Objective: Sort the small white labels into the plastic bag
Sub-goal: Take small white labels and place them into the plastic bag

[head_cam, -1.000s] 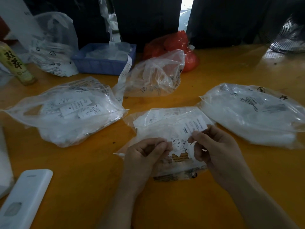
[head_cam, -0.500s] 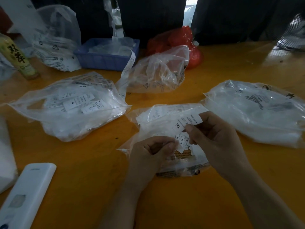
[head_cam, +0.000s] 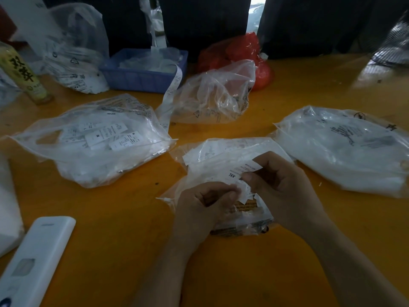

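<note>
A clear plastic bag [head_cam: 212,156] with several white labels lies on the orange table in front of me. Above it my right hand [head_cam: 281,185] pinches a white label marked XXL [head_cam: 241,170] between thumb and fingers. My left hand [head_cam: 205,204], fingers curled, pinches small white labels [head_cam: 242,192] at its fingertips, just beside the right thumb. Both hands hover over the bag's near half, hiding part of it.
A fuller bag of labels [head_cam: 95,138] lies to the left and another [head_cam: 345,147] to the right. A crumpled clear bag [head_cam: 212,94], a blue basket [head_cam: 141,74], a red bag [head_cam: 239,49] and a yellow bottle [head_cam: 22,74] stand behind. A white remote [head_cam: 37,258] lies near left.
The right hand has drawn the XXL label closer to the left hand, and the hands now nearly touch. The view has shifted slightly.
</note>
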